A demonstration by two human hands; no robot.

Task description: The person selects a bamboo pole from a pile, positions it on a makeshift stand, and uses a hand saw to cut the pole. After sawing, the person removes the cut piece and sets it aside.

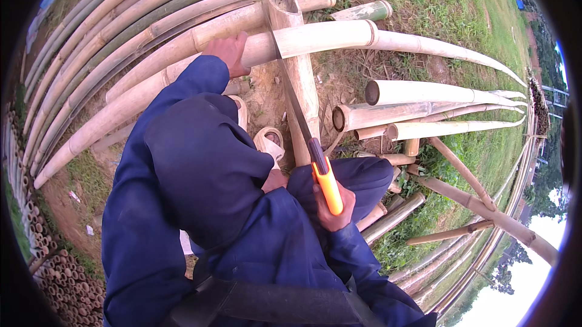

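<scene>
My right hand (337, 209) is closed round the orange handle of a hand saw (294, 93). The dark blade runs up and away from me, its far part lying across a long pale bamboo pole (330, 36). Whether the teeth have bitten into the pole cannot be made out. Left of the blade, my left hand (228, 54) is wrapped over the same pole, gripping it from above. That pole lies crosswise on a thicker bamboo support (301, 78) with an opening cut near its far end.
Several long bamboo poles (139, 20) lie side by side at the left. Cut pole ends (373, 92) point toward me at the right. A slanted pole frame (485, 205) stands farther right. Stacked bamboo (66, 284) fills the lower left. My sandalled foot (270, 142) is near the support.
</scene>
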